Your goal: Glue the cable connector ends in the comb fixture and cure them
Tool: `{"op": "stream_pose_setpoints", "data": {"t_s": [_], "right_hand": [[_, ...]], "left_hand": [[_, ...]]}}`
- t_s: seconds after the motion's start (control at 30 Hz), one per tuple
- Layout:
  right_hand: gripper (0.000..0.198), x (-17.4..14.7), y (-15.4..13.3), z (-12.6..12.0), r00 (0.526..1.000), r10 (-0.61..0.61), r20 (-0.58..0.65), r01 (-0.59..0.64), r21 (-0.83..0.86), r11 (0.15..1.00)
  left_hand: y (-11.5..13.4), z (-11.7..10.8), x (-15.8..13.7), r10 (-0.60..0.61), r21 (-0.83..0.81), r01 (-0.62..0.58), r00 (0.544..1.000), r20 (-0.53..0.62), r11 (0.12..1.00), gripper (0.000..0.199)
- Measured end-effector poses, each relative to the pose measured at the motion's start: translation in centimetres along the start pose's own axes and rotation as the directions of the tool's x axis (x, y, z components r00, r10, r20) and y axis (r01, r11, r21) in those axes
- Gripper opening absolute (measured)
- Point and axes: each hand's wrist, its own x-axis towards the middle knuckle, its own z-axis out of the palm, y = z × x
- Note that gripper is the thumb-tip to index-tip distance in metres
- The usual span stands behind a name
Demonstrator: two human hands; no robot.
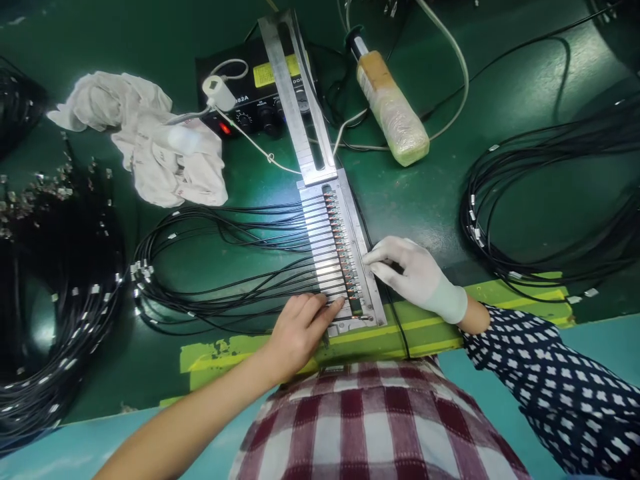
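Observation:
A metal fixture (pixel 371 293) lies in front of me, with several black cables (pixel 280 275) laid side by side across it. Their stripped ends, with small orange and metallic parts, sit in a row (pixel 343 248) along its slot. My left hand (pixel 298 331), bare, rests at the fixture's near left edge, its curled fingers and thumb on one of the lowest cables. My right hand (pixel 413 273), in a white glove, pinches thumb and forefinger together at the fixture's right edge; what lies between the fingertips is too small to make out. A slotted metal cover (pixel 291 87) is swung back from the far end.
Behind stands a black control box (pixel 240 110) with a lit red switch. A wrapped dispenser bottle (pixel 393 107) lies to its right, a white cloth (pixel 175 167) to its left. Cable coils lie at left (pixel 75 333) and right (pixel 475 227). Yellow-green tape (pixel 220 353) lines the table edge.

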Motion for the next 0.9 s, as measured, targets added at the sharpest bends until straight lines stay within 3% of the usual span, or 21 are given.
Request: {"op": "stream_pose_setpoints", "data": {"t_s": [0.13,0.3,0.4,0.57,0.9], "right_hand": [[0.014,0.0,0.0,0.1,1.000,-0.005,-0.006,0.005,-0.004,1.000],[0.015,-0.1,0.0,0.0,1.000,-0.019,-0.006,0.019,0.007,1.000],[0.015,-0.1,0.0,-0.1,1.000,-0.014,-0.005,0.014,-0.002,1.000],[0.015,0.0,0.0,0.0,1.000,-0.015,-0.011,0.015,0.003,1.000],[0.014,0.0,0.0,0.0,1.000,-0.001,-0.002,0.001,0.004,1.000]], "left_hand": [[0.1,-0.7,0.0,0.013,0.012,-0.014,0.999,0.036,1.000,0.042],[0.2,-1.3,-1.0,0.040,-0.125,-0.028,0.995,0.091,0.992,0.035],[0.1,-1.1,-1.7,0.027,-0.175,-0.017,0.998,0.060,0.985,0.030],[-0.5,-1.5,-1.9,0.064,-0.232,-0.057,0.998,0.024,0.971,0.042],[-1.0,-2.0,-2.0,0.065,-0.234,-0.038,0.992,0.107,0.971,0.046]]}}
